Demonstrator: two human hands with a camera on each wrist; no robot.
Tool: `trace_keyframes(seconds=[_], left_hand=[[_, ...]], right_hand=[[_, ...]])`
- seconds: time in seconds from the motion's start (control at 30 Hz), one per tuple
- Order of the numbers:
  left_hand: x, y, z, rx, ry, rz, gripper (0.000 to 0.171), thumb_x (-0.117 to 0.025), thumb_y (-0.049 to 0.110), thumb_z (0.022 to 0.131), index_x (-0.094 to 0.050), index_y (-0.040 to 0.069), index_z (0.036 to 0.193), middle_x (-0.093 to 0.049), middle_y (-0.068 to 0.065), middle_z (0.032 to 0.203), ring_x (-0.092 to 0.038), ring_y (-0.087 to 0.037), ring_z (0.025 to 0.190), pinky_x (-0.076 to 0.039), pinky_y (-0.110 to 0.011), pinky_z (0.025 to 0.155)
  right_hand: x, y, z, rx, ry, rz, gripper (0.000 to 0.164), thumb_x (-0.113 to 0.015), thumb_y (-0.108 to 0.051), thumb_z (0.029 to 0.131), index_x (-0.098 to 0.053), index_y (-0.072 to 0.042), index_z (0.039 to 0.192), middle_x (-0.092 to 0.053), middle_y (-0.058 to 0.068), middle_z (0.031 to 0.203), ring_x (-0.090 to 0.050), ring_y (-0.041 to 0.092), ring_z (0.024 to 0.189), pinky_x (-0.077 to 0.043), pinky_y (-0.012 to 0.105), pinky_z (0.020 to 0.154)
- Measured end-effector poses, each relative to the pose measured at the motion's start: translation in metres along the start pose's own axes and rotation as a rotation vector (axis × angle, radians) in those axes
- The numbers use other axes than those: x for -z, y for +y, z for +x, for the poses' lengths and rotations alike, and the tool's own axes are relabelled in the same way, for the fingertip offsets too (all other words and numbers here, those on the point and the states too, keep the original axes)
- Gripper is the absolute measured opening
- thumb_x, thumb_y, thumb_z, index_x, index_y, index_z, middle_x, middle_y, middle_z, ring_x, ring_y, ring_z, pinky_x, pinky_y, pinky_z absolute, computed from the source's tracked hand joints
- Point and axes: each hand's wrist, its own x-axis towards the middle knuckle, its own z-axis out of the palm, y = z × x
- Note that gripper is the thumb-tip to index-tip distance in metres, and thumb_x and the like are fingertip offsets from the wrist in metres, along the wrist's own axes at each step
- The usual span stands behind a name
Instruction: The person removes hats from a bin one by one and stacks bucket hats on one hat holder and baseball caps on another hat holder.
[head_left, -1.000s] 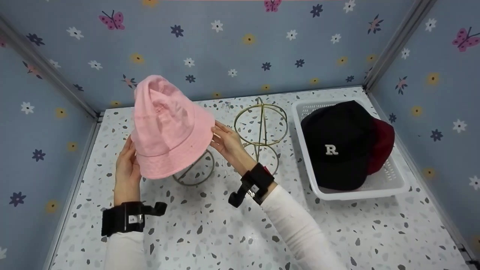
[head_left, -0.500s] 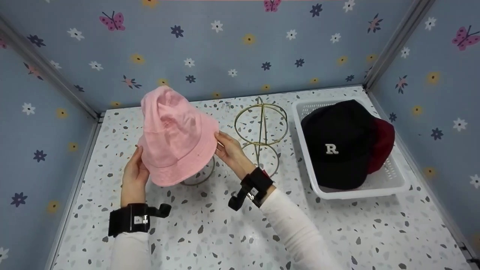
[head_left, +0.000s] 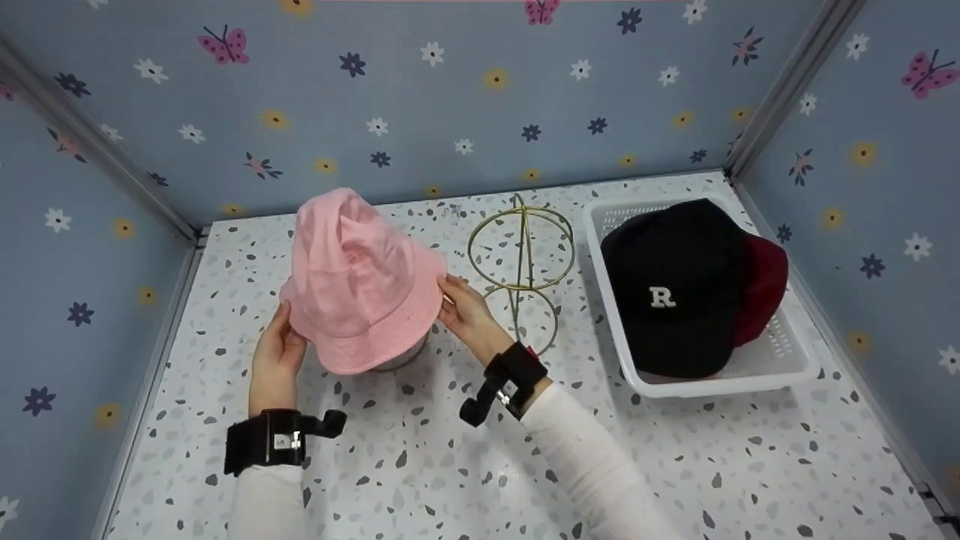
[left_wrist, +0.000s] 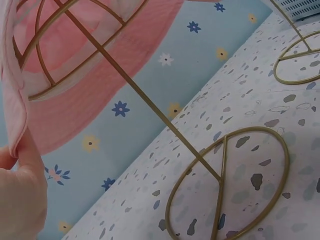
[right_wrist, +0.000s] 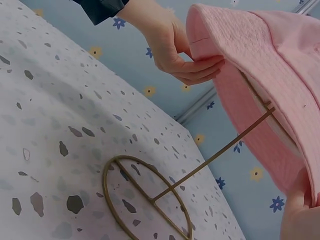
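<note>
A pink bucket hat (head_left: 364,292) sits crown-up over a gold wire hat stand (left_wrist: 160,115) at the table's left. Inside the hat, the stand's curved wires show in the left wrist view. My left hand (head_left: 276,364) pinches the left side of the brim between thumb and fingers. On the opposite side, my right hand (head_left: 472,315) pinches the brim too. From the right wrist view, the stand's round base (right_wrist: 107,192) rests on the table and its post rises into the hat. Most of this stand is hidden from the head view.
A second gold wire stand (head_left: 517,288) stands bare to the right of the hat. Further right, a white plastic basket (head_left: 720,390) holds a black cap (head_left: 679,255) with a letter R and a dark red cap (head_left: 766,289). Flower-patterned walls enclose the speckled table (head_left: 420,465).
Both hands have lowered the pink bucket hat and brought it slightly right, over the left stand. The base ring, plainer before, is now mostly covered. The basket and second stand have not moved.
</note>
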Motion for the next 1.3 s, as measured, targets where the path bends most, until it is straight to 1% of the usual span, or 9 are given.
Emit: trace_keyframes(seconds=[0.27, 0.4, 0.53, 0.63, 0.77, 0.97, 1.2, 1.23, 1.3], left_hand=[[0.014, 0.001, 0.003, 0.008, 0.026, -0.030, 0.022, -0.053, -0.012, 0.084, -0.052, 0.004, 0.101, -0.058, -0.010, 0.090, -0.061, -0.020, 0.080, -0.051, -0.024, 0.078], [0.019, 0.000, 0.006, 0.017, 0.050, -0.041, 0.021, -0.052, -0.013, 0.084, -0.053, 0.003, 0.098, -0.058, -0.010, 0.087, -0.060, -0.020, 0.077, -0.052, -0.024, 0.075], [0.025, -0.003, 0.008, 0.014, 0.066, -0.021, 0.020, -0.052, -0.014, 0.083, -0.056, 0.000, 0.097, -0.059, -0.012, 0.089, -0.060, -0.020, 0.080, -0.051, -0.023, 0.079], [0.029, -0.005, 0.009, 0.007, 0.083, -0.017, 0.021, -0.053, -0.016, 0.082, -0.057, -0.001, 0.097, -0.060, -0.013, 0.090, -0.061, -0.021, 0.082, -0.050, -0.023, 0.082], [0.035, -0.006, 0.009, 0.016, 0.096, 0.001, 0.018, -0.052, -0.014, 0.084, -0.057, -0.001, 0.095, -0.060, -0.012, 0.089, -0.061, -0.019, 0.082, -0.050, -0.022, 0.082], [0.040, -0.006, 0.009, 0.015, 0.125, 0.007, 0.021, -0.052, -0.013, 0.084, -0.057, 0.002, 0.098, -0.060, -0.011, 0.090, -0.060, -0.019, 0.083, -0.049, -0.023, 0.084], [0.040, -0.004, 0.012, -0.006, 0.102, -0.001, 0.028, -0.056, -0.020, 0.077, -0.056, 0.000, 0.097, -0.058, -0.013, 0.089, -0.059, -0.019, 0.084, -0.048, -0.022, 0.086], [0.041, -0.005, 0.012, -0.004, 0.102, -0.007, 0.027, -0.057, -0.019, 0.077, -0.056, 0.000, 0.097, -0.058, -0.013, 0.089, -0.059, -0.019, 0.084, -0.049, -0.022, 0.085], [0.042, -0.006, 0.010, 0.005, 0.099, -0.017, 0.025, -0.058, -0.016, 0.079, -0.056, 0.000, 0.097, -0.059, -0.012, 0.090, -0.060, -0.019, 0.084, -0.049, -0.023, 0.084]], right_hand=[[0.010, 0.007, 0.001, -0.029, 0.009, 0.015, 0.041, -0.049, -0.005, 0.093, -0.042, 0.000, 0.133, -0.058, 0.006, 0.103, -0.057, 0.012, 0.082, -0.048, 0.022, 0.069], [0.013, 0.008, 0.001, -0.023, 0.004, 0.016, 0.038, -0.048, -0.005, 0.094, -0.043, 0.001, 0.130, -0.059, 0.005, 0.096, -0.057, 0.011, 0.079, -0.048, 0.022, 0.068], [0.017, 0.011, 0.002, -0.020, 0.015, 0.028, 0.025, -0.048, -0.004, 0.093, -0.049, 0.001, 0.118, -0.059, 0.002, 0.083, -0.057, 0.011, 0.072, -0.048, 0.021, 0.063], [0.019, 0.012, 0.003, -0.023, 0.027, 0.021, 0.019, -0.050, -0.004, 0.092, -0.051, 0.000, 0.111, -0.059, 0.001, 0.080, -0.057, 0.010, 0.070, -0.048, 0.020, 0.062], [0.024, 0.014, 0.002, -0.036, 0.026, 0.003, 0.028, -0.050, -0.005, 0.092, -0.049, 0.000, 0.119, -0.059, 0.002, 0.085, -0.058, 0.011, 0.073, -0.049, 0.020, 0.063], [0.030, 0.019, 0.005, -0.047, 0.012, -0.024, 0.042, -0.049, -0.005, 0.093, -0.038, 0.003, 0.133, -0.059, 0.002, 0.090, -0.058, 0.010, 0.078, -0.049, 0.021, 0.068], [0.032, 0.026, 0.014, -0.016, 0.078, -0.081, 0.035, -0.051, -0.005, 0.092, -0.047, 0.003, 0.126, -0.060, 0.009, 0.104, -0.058, 0.014, 0.091, -0.048, 0.025, 0.083], [0.040, 0.031, 0.024, -0.001, 0.034, -0.060, 0.033, -0.055, -0.006, 0.090, -0.051, 0.002, 0.121, -0.061, 0.010, 0.103, -0.059, 0.015, 0.089, -0.049, 0.025, 0.080], [0.042, 0.032, 0.025, -0.001, 0.022, -0.070, 0.031, -0.056, -0.007, 0.089, -0.053, 0.002, 0.119, -0.061, 0.011, 0.106, -0.059, 0.016, 0.093, -0.048, 0.026, 0.084]])
